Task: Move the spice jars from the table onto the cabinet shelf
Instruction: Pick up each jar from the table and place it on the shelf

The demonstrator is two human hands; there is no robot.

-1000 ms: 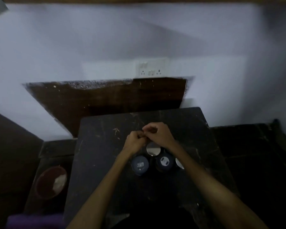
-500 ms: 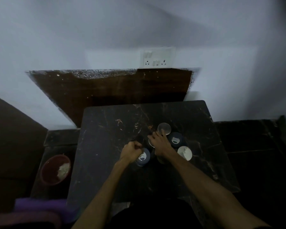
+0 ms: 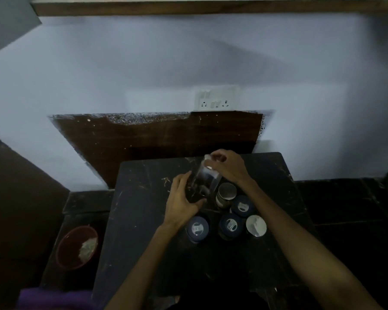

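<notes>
Five jars remain standing in a tight cluster on the dark counter [image 3: 143, 220], and a sixth is up off it in my grip. That lifted jar [image 3: 203, 182] is clear glass, tilted, its pale lid end pointing away from me toward the wall. My left hand [image 3: 184, 201] is wrapped around its lower body, fingers curled closed under it to carry the weight. My right hand [image 3: 227, 166] pinches the lid end from above; I judge that steadies the tilt and keeps the lid seated while I raise it. Just right of the lifted jar stands a silver-lidded jar [image 3: 226, 193]. Nearer me are three blue-lidded jars [image 3: 197, 228] [image 3: 230, 224] [image 3: 242, 205] and one more silver lid [image 3: 255, 225], packed close, within easy reach one after another. The cabinet shelf [image 3: 211, 7] runs along the top of the view, well above and beyond the counter, so I will need a long upward reach.
</notes>
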